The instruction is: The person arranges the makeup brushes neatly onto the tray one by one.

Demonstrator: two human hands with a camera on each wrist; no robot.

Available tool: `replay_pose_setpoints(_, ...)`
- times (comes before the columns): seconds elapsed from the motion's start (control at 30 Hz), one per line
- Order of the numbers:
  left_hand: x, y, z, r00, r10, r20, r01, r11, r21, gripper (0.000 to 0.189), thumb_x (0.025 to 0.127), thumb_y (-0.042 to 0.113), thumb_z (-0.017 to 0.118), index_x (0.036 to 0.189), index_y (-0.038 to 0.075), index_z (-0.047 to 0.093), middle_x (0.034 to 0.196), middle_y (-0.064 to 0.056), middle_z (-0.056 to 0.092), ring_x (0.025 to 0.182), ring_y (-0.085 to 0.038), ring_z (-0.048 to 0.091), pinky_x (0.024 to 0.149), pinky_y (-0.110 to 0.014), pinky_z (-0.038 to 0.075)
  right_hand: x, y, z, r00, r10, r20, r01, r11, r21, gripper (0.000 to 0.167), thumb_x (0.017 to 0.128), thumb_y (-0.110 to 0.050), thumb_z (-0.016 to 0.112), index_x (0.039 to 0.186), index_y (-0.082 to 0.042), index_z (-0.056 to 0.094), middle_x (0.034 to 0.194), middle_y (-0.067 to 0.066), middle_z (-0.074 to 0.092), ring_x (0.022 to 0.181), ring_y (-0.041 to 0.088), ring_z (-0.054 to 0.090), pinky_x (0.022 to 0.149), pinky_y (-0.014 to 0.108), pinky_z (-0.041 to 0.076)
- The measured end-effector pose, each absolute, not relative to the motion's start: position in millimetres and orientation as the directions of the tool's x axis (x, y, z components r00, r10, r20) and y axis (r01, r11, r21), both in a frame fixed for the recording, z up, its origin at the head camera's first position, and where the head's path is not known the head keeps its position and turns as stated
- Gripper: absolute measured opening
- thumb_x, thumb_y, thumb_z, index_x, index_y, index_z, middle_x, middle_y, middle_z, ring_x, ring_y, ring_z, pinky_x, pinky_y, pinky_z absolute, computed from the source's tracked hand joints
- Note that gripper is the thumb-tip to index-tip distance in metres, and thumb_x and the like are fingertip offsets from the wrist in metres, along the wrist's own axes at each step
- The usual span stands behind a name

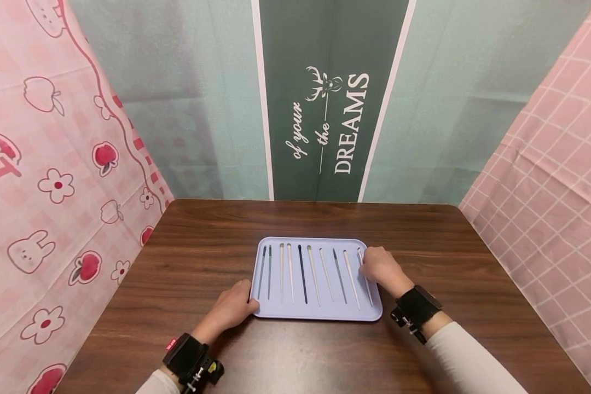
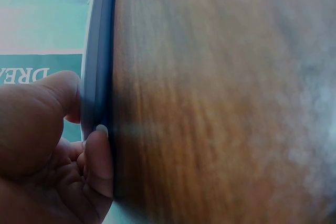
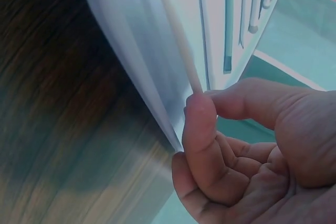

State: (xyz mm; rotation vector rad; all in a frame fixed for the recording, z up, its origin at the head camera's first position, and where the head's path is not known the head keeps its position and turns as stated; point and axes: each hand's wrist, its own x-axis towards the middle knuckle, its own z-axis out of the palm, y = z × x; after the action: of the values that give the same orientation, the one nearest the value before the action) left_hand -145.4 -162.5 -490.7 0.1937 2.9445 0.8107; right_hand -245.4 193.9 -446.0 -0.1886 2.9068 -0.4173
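Note:
A lavender tray [image 1: 320, 312] lies on the table, holding a row of several slim brushes, some pale and some dark. My left hand [image 1: 232, 304] grips the tray's near left corner; in the left wrist view its thumb and a fingertip meet the tray's edge [image 2: 93, 40]. At the tray's right side, my right hand [image 1: 384, 269] pinches the rightmost pale brush [image 3: 180, 40] near its far end, between thumb and index finger. That brush still lies along the tray, and the fingers hide part of it. A dark brush [image 1: 302, 276] lies mid-row, beside a pale brush [image 1: 290, 276].
The brown wooden table [image 1: 295, 355] extends on all sides of the tray. Behind it hangs a green cloth [image 1: 216, 109] with lettering. Pink patterned cloths stand at the left [image 1: 79, 219] and right [image 1: 561, 180]. Both wrists wear black camera straps.

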Motion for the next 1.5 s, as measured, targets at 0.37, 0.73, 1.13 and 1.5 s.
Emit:
replay_pose_setpoints(0.37, -144.7, -162.4, -492.1, -0.987, 0.149, -0.053, 0.1, 0.849, 0.519, 0.019, 0.08, 0.013, 0.066, 0.093, 0.005, 0.056, 0.085, -0.004, 0.049, 0.071, -0.019, 0.045, 0.065, -0.037, 0.042, -244.3, 190.0, -454.3, -0.979, -0.142, -0.148, -0.105, 0.967, -0.233, 0.007, 0.084, -0.003, 0.061, 0.077, -0.003, 0.059, 0.069, 0.01, 0.056, 0.059, 0.024, 0.056, 0.05, 0.033, 0.045)
replay_pose_setpoints(0.73, -144.6, -164.6, -491.8, -0.987, 0.147, -0.059, 0.097, 0.852, 0.514, 0.018, 0.08, 0.013, 0.066, 0.093, 0.006, 0.055, 0.085, -0.004, 0.049, 0.071, -0.019, 0.045, 0.064, -0.037, 0.042, -244.2, 188.1, -456.6, -0.981, -0.14, -0.137, -0.108, 0.969, -0.22, 0.009, 0.082, -0.004, 0.063, 0.074, -0.005, 0.059, 0.07, 0.011, 0.057, 0.06, 0.026, 0.057, 0.05, 0.035, 0.045)
replay_pose_setpoints(1.13, -147.2, -166.2, -491.8, -0.986, 0.157, -0.063, 0.101, 0.846, 0.523, 0.017, 0.082, 0.013, 0.066, 0.093, 0.005, 0.056, 0.084, -0.004, 0.05, 0.072, -0.019, 0.046, 0.065, -0.038, 0.042, -241.7, 187.8, -454.9, -0.98, -0.105, -0.172, -0.059, 0.966, -0.253, 0.01, 0.085, -0.009, 0.064, 0.077, -0.003, 0.06, 0.07, 0.01, 0.056, 0.06, 0.024, 0.056, 0.05, 0.033, 0.043)
replay_pose_setpoints(1.5, -152.6, -183.4, -464.6, -0.951, 0.218, -0.22, 0.032, 0.776, 0.63, 0.019, 0.096, 0.016, 0.061, 0.081, 0.008, 0.055, 0.066, -0.003, 0.054, 0.054, -0.015, 0.057, 0.053, -0.03, 0.045, -236.6, 203.7, -438.4, -0.989, -0.146, -0.032, -0.131, 0.949, -0.287, 0.028, 0.091, -0.023, 0.068, 0.101, 0.003, 0.067, 0.091, 0.016, 0.065, 0.079, 0.03, 0.06, 0.072, 0.048, 0.048)
